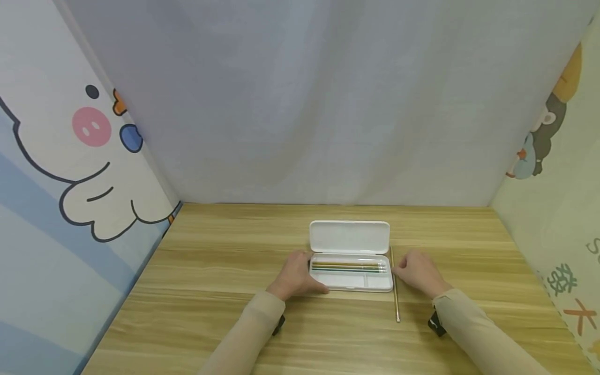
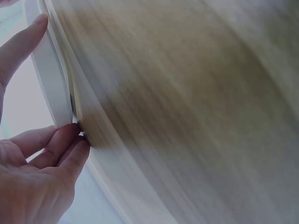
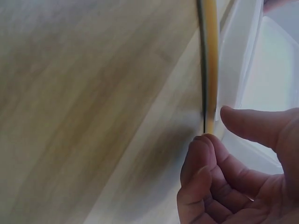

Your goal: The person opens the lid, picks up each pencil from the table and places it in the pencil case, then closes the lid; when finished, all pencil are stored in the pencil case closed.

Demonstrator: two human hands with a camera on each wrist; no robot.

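Note:
A white pencil case [image 1: 332,281] lies on the wooden table with its lid [image 1: 349,237] raised at the back. Inside, several yellow and green pencils [image 1: 347,267] lie side by side in the rear part. My left hand [image 1: 295,274] grips the case's left end, thumb along the front edge and fingers at the side. Just right of the case, a single yellow pencil [image 1: 396,299] lies lengthwise on the table, its pale end towards me. My right hand [image 1: 419,271] has its curled fingers and thumb about this pencil, close beside the case wall; the right wrist view shows the fingertips on it.
The wooden table [image 1: 211,250] meets a grey curtain [image 1: 328,130] at the back. Cartoon-printed panels stand at the left [image 1: 61,156] and right [image 1: 548,234]. A small divider [image 1: 366,281] splits the front part of the case.

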